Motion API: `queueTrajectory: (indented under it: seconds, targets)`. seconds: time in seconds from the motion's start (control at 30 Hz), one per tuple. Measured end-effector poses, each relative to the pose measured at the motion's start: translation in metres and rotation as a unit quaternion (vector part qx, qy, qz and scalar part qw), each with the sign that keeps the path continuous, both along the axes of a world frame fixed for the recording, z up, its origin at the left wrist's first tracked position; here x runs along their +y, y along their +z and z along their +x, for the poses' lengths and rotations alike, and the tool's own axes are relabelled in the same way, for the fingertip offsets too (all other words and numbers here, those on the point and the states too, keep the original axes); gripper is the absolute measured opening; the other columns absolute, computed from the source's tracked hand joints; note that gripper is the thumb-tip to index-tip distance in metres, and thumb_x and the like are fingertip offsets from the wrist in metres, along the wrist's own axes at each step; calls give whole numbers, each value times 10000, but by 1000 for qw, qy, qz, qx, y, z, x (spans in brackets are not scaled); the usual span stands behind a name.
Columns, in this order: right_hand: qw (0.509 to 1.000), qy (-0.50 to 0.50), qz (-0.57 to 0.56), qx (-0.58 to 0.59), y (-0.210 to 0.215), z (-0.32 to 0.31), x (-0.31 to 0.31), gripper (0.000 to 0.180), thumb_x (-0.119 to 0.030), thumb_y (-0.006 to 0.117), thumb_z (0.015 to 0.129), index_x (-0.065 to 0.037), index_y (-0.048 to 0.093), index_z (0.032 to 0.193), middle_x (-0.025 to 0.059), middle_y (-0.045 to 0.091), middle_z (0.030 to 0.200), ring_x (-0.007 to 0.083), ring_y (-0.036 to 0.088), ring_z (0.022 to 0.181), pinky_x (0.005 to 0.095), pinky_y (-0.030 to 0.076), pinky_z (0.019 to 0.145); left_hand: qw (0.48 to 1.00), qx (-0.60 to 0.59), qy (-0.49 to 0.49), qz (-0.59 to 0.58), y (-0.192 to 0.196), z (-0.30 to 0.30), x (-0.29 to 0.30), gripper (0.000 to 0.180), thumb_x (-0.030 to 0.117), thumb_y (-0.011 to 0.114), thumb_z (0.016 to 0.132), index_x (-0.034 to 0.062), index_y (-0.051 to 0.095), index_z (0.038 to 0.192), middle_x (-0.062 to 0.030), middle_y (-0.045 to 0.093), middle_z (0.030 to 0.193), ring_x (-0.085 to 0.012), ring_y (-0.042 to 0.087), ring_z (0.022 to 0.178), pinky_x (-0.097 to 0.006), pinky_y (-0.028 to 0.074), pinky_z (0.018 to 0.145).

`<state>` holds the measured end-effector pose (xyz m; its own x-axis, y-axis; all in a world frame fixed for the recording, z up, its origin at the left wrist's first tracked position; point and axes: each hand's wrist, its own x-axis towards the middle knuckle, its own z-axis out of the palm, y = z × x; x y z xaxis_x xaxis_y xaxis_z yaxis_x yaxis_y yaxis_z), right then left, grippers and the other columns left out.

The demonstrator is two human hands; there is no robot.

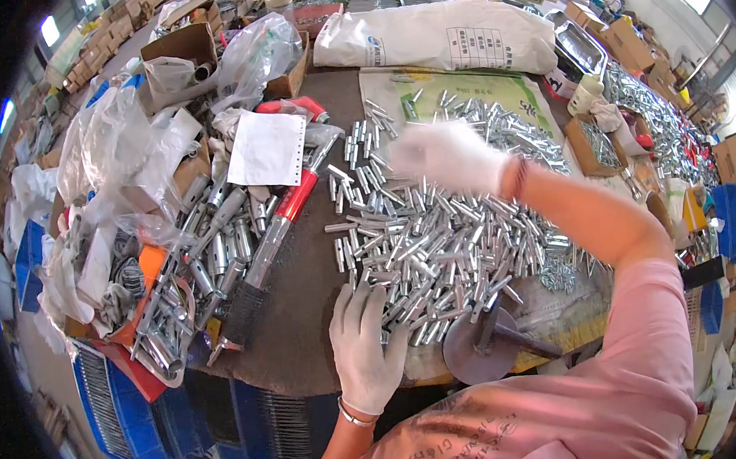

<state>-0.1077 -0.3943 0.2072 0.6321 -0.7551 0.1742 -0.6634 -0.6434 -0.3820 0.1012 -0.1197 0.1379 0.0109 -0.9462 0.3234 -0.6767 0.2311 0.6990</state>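
Metal pins lie heaped between left hand and right hand.

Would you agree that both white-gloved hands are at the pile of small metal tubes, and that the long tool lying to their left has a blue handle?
Not quite: the head view shows the long tool with a red handle, not blue. The rest holds: the left hand rests at the near edge of the pile of small metal tubes, and the right hand, blurred, is over its far side, both in white gloves.

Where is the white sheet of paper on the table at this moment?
The white paper lies in the upper left of the head view, left of the metal tube pile, just above the red-handled tool.
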Motion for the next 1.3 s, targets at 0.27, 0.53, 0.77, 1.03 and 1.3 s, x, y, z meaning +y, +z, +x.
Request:
queueTrajectory:
  seconds: [0.27,0.53,0.77,1.03,1.3]
  targets:
    - [973,-231,28,-3,-60,9,-242,585,-531,684,972,-116,799,1368,240,780,1338,413,739,1240,465,563,1093,999,37,33,4,2,2,0,677,-8,788,795,-44,645,1456,-281,612,1509,-534,532,1465,-583,408,1255]
    - [986,-151,52,49,-59,71,-178,765,-716,722,895,-44,791,1255,258,774,1326,406,732,1261,468,559,1104,997,47,66,7,-1,2,2,623,-19,765,808,-60,660,1421,-290,628,1503,-538,554,1447,-586,425,1246]
    - [990,-99,33,92,-62,100,-110,508,-569,712,950,-104,780,1141,252,787,1207,415,751,1176,497,586,1036,996,51,65,-26,-7,3,1,559,18,776,868,-51,674,1413,-287,634,1466,-531,551,1433,-589,434,1221]
    - [978,9,207,40,-58,75,-31,318,-287,651,968,-57,747,1166,292,772,1095,482,740,1081,554,579,977,993,72,65,-61,-9,0,1,520,-43,693,883,-52,672,1402,-281,655,1439,-519,574,1420,-567,432,1235]
    - [989,140,34,18,-5,31,73,348,-381,688,960,-122,840,1135,227,750,1032,411,761,1060,527,600,970,994,56,65,-63,-13,1,2,516,-43,749,874,-62,682,1385,-286,669,1398,-505,606,1367,-568,476,1180]
